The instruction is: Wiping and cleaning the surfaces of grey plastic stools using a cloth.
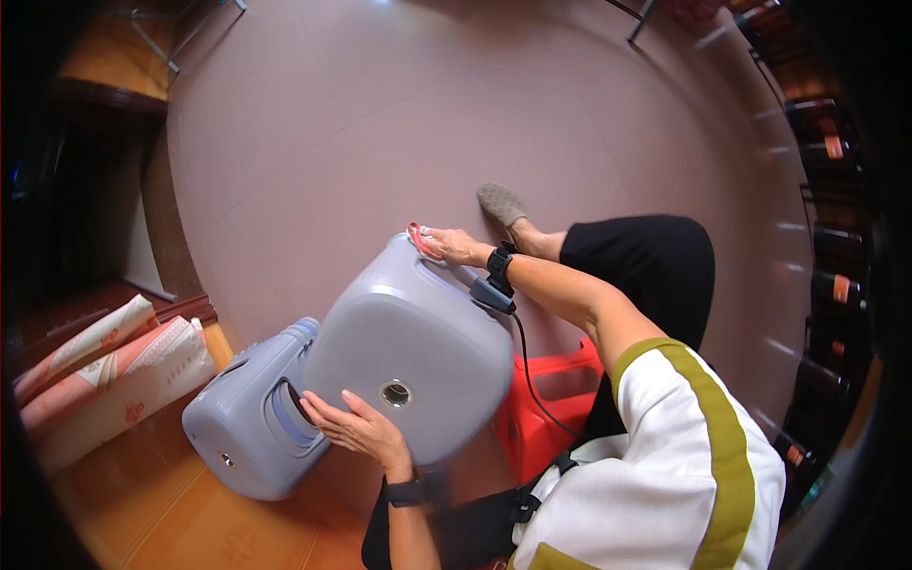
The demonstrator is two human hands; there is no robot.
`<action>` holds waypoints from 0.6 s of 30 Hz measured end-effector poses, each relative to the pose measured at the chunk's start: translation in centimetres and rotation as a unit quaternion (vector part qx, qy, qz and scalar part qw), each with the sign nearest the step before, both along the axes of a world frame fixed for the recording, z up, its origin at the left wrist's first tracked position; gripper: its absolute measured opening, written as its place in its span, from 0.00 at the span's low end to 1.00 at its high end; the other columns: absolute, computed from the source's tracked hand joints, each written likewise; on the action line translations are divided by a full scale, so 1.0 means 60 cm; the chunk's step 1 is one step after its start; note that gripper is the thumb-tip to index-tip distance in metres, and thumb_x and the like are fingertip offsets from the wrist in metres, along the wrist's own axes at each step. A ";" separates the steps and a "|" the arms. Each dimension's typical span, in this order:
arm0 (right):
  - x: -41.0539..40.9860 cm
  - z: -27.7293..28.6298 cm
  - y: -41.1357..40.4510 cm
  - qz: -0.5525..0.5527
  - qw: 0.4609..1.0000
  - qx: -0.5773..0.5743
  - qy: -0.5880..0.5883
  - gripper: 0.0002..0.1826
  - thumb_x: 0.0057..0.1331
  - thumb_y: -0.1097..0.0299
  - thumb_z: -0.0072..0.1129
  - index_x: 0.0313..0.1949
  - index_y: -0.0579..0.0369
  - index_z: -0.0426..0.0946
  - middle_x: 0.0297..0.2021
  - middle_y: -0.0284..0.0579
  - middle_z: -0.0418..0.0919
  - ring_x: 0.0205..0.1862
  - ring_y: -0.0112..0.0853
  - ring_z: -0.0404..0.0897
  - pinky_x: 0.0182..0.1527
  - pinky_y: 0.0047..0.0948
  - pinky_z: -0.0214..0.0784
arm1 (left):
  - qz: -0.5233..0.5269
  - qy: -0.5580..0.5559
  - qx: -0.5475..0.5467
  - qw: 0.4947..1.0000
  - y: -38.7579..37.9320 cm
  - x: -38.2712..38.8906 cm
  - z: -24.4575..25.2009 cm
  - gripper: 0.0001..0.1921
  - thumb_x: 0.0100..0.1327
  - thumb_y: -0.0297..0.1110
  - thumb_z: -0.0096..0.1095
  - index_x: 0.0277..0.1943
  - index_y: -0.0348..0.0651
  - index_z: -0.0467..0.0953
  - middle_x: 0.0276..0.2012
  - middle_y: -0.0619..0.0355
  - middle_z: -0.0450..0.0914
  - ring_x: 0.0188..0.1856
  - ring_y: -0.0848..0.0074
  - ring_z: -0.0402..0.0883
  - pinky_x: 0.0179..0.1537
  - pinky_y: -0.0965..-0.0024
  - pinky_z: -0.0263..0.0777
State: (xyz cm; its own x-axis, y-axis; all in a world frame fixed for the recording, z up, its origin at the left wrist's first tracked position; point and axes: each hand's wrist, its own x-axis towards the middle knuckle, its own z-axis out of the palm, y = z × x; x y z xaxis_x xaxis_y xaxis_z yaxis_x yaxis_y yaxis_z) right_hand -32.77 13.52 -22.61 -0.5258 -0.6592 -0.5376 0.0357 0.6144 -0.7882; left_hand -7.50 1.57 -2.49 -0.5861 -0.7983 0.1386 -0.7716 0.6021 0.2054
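Observation:
A large grey moulded-plastic piece, seemingly a stool (410,331), lies tilted before me, its rounded square face bearing a metal-rimmed round hole. My right hand (456,246) presses a red and white cloth (420,241) against its upper side, near the far end. My left hand (363,431), holding nothing, has its fingers spread at the lower left edge of that face; whether it touches is unclear. A similar grey plastic piece (249,420) with a side opening lies to the left. Both wrists wear black straps; a small dark device (491,294) with a cable sits by the right one.
Part of a red plastic stool (552,413) shows near my legs. At the left lie rolls of patterned sheet (128,370) on an orange-brown surface (178,509). Pale floor (356,128) spreads ahead, with thin metal legs (641,21) at its far edge. Dark furniture (833,235) lines the right.

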 end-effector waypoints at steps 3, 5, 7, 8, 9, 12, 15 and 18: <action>0.028 0.001 0.060 0.108 0.987 -0.006 0.115 0.20 0.62 0.61 0.52 0.53 0.49 0.71 0.54 0.49 0.71 0.47 0.46 0.77 0.46 0.39 0.72 | -0.007 0.006 -0.014 1.000 -0.008 0.004 -0.008 0.28 0.73 0.43 0.41 0.69 0.36 0.53 0.67 0.45 0.56 0.68 0.56 0.56 0.65 0.56 0.52; 0.050 0.003 0.085 0.149 0.978 0.028 0.142 0.19 0.56 0.64 0.55 0.48 0.49 0.71 0.46 0.48 0.72 0.42 0.44 0.78 0.41 0.40 0.73 | -0.010 0.002 -0.023 1.000 -0.015 0.010 -0.014 0.28 0.72 0.45 0.40 0.69 0.37 0.52 0.67 0.45 0.56 0.68 0.57 0.57 0.63 0.55 0.54; 0.076 0.001 0.126 0.102 0.987 -0.007 0.127 0.17 0.55 0.63 0.55 0.46 0.49 0.71 0.43 0.48 0.72 0.39 0.44 0.78 0.39 0.40 0.73 | -0.007 0.003 -0.030 1.000 -0.018 0.008 -0.020 0.29 0.73 0.46 0.39 0.69 0.37 0.52 0.67 0.46 0.56 0.68 0.57 0.57 0.63 0.55 0.55; 0.090 -0.005 0.142 0.112 0.982 0.001 0.153 0.17 0.56 0.63 0.54 0.46 0.49 0.71 0.43 0.48 0.72 0.39 0.44 0.78 0.39 0.40 0.73 | -0.005 0.007 -0.027 1.000 -0.019 0.007 -0.021 0.29 0.73 0.46 0.40 0.69 0.38 0.53 0.67 0.46 0.56 0.68 0.57 0.57 0.63 0.55 0.55; 0.099 0.002 0.153 0.125 0.976 0.008 0.180 0.16 0.57 0.63 0.54 0.45 0.49 0.71 0.43 0.48 0.72 0.39 0.45 0.78 0.38 0.40 0.73 | -0.009 0.006 -0.028 1.000 -0.017 0.005 -0.021 0.29 0.73 0.46 0.40 0.69 0.38 0.53 0.67 0.46 0.56 0.68 0.57 0.57 0.63 0.55 0.55; 0.132 0.031 0.184 0.032 0.994 0.043 0.095 0.15 0.62 0.61 0.48 0.45 0.53 0.71 0.44 0.52 0.74 0.42 0.48 0.77 0.42 0.43 0.72 | 0.007 0.014 -0.046 0.999 -0.015 0.000 -0.022 0.29 0.72 0.49 0.40 0.67 0.37 0.56 0.64 0.45 0.61 0.66 0.56 0.59 0.63 0.55 0.56; 0.165 0.079 0.200 -0.028 0.994 0.040 0.102 0.17 0.66 0.56 0.40 0.45 0.53 0.71 0.42 0.58 0.77 0.45 0.53 0.76 0.47 0.47 0.68 | 0.023 -0.007 -0.043 0.999 -0.021 0.004 -0.028 0.29 0.72 0.49 0.40 0.69 0.41 0.54 0.66 0.46 0.58 0.66 0.56 0.60 0.62 0.54 0.57; 0.188 0.151 0.207 -0.144 0.989 0.029 0.012 0.20 0.64 0.54 0.39 0.48 0.51 0.73 0.38 0.59 0.79 0.44 0.55 0.76 0.48 0.49 0.66 | 0.020 -0.008 -0.052 0.998 -0.024 0.005 -0.028 0.29 0.72 0.50 0.39 0.69 0.41 0.54 0.66 0.46 0.58 0.66 0.55 0.61 0.61 0.54 0.58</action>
State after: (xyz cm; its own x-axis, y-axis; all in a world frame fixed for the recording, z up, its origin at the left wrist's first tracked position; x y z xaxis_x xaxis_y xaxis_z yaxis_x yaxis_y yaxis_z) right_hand -21.51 25.93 -13.54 -0.7002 -0.4478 -0.5560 0.1985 0.6259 -0.7542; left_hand -7.21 0.14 -4.18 -0.5566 -0.8029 0.2133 -0.7980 0.5881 0.1316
